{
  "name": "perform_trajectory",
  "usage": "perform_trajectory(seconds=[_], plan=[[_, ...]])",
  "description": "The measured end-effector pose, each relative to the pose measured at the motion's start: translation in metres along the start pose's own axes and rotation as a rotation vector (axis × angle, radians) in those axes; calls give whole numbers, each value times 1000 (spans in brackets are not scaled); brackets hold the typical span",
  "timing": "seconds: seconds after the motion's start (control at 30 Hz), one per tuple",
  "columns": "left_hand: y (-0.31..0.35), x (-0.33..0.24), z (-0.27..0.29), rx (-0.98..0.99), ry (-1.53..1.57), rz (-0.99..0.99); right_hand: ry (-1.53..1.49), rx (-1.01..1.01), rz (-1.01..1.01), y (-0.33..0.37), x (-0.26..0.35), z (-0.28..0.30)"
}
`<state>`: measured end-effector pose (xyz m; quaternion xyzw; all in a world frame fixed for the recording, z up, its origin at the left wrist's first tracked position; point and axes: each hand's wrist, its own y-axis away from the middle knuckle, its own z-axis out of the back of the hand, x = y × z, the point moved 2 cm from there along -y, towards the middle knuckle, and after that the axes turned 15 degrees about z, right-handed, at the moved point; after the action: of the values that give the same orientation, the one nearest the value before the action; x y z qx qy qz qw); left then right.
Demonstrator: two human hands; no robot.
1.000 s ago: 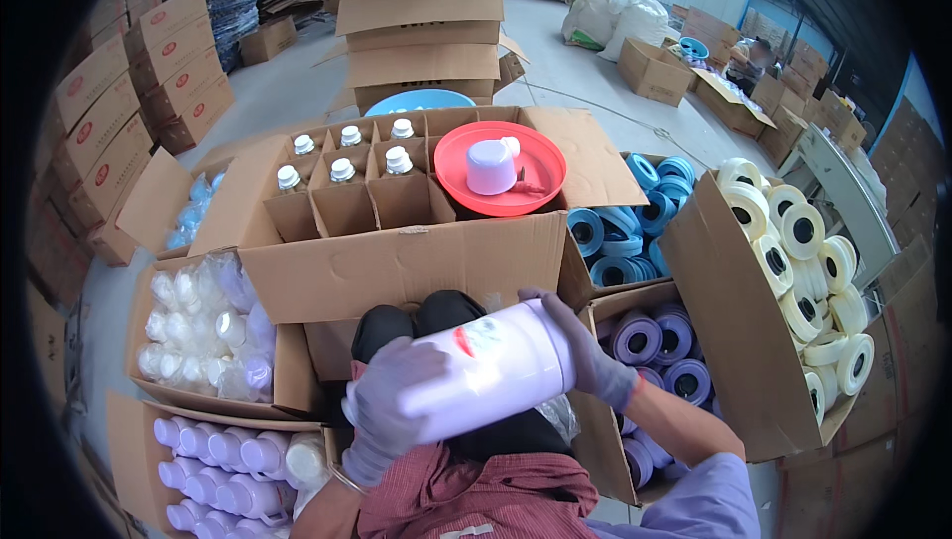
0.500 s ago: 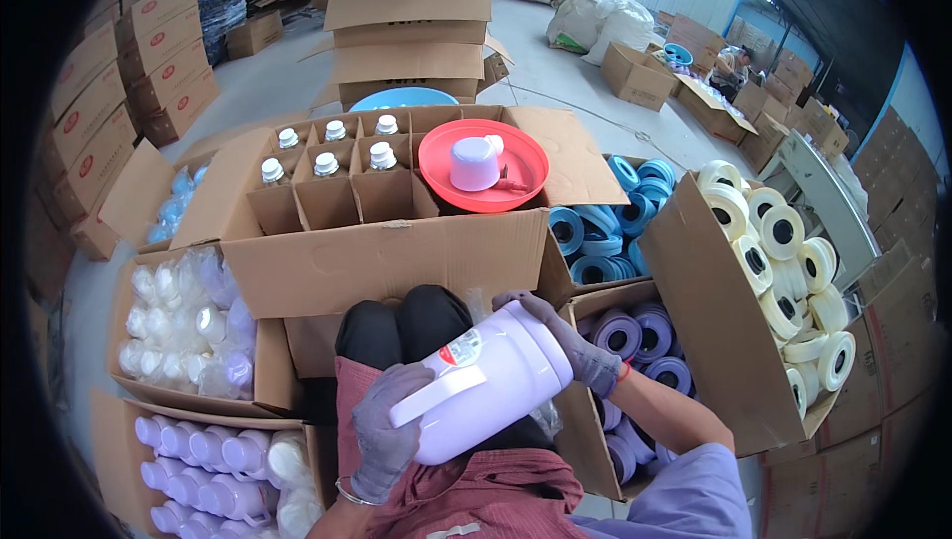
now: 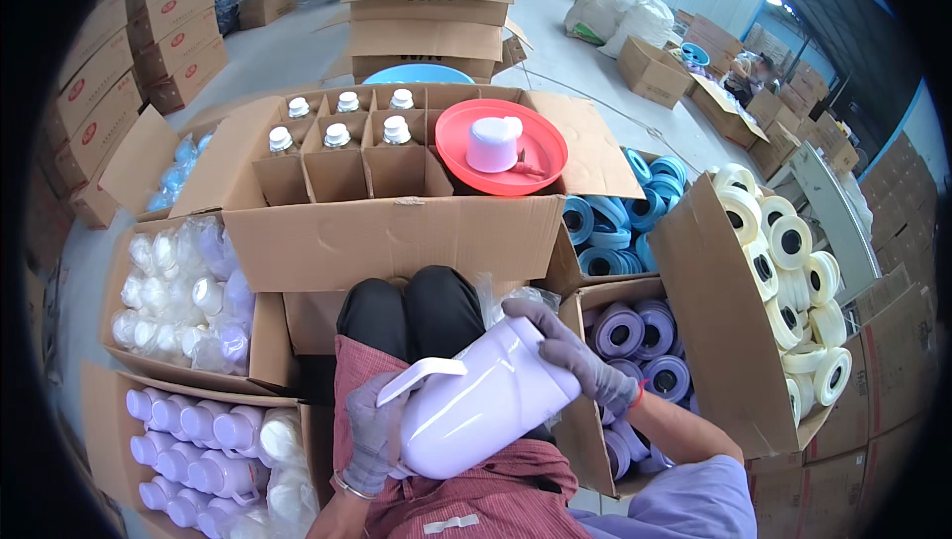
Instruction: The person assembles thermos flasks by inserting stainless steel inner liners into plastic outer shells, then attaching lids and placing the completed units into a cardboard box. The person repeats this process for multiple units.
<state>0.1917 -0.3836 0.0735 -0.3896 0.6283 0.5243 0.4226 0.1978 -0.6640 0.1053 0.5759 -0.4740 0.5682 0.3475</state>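
Observation:
A glossy lavender vacuum jug (image 3: 486, 400) with a side handle lies tilted over my lap, between both gloved hands. My left hand (image 3: 369, 430) is closed round its rounded lower-left end, beside the handle (image 3: 421, 376). At the banded upper-right end, my right hand (image 3: 575, 356) grips the jug with its fingers over the rim. The fingertips of my left hand are partly hidden behind the jug. Clear plastic wrap (image 3: 531, 295) shows just beyond the jug, next to my knees.
Ahead stands a divided carton (image 3: 397, 241) with several silvery, white-capped bottles. A red basin (image 3: 456, 147) on it holds a lavender cup (image 3: 493, 145). Cartons of lavender rings (image 3: 666, 376), cream rings (image 3: 790, 241) and blue rings (image 3: 605, 232) are on the right, lavender lids (image 3: 220, 475) at left.
The jug has turned in my hands: its handle now points up and its label is out of sight. My right fingers have shifted over its end. The head view has moved slightly.

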Motion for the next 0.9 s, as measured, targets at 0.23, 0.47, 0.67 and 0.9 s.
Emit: perform_trajectory(seconds=[0.23,0.47,0.67,0.9], plan=[[10,26,13,-49,-249,-201,319,189,-79,-53,35,-20],[1,-20,59,424,-368,366,640,518,452,-87,24,-82],[-19,2,83,759,-168,528,634,827,730,-48,62,-99],[17,-10,52,435,-600,292,657,614,482,-38,28,-77]])
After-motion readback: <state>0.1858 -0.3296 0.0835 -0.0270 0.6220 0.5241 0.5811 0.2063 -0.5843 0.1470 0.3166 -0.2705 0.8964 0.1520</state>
